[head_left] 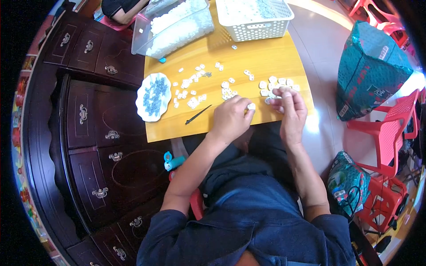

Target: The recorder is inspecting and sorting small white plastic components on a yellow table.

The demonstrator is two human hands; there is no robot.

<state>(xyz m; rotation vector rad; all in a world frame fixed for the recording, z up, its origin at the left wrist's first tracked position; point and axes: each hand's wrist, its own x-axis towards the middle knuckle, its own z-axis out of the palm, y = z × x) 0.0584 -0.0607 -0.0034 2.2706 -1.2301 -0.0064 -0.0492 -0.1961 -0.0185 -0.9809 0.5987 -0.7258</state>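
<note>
My left hand is closed over the table's near edge, pinching a small white plastic piece between thumb and finger. To its right, my right hand has its fingers curled together; whether they hold something is hard to make out. Just beyond its fingertips lies a cluster of white pieces, partly hidden by the hand. More loose white pieces are scattered left of my left hand. A thin black stick-like tool lies near them. Small dark metal parts, apparently screws, fill a white scalloped dish.
At the table's far side stand a clear bin and a white perforated basket, both holding white pieces. Dark drawers line the left. Teal bags and red chairs stand right. Another person's arm shows at far left.
</note>
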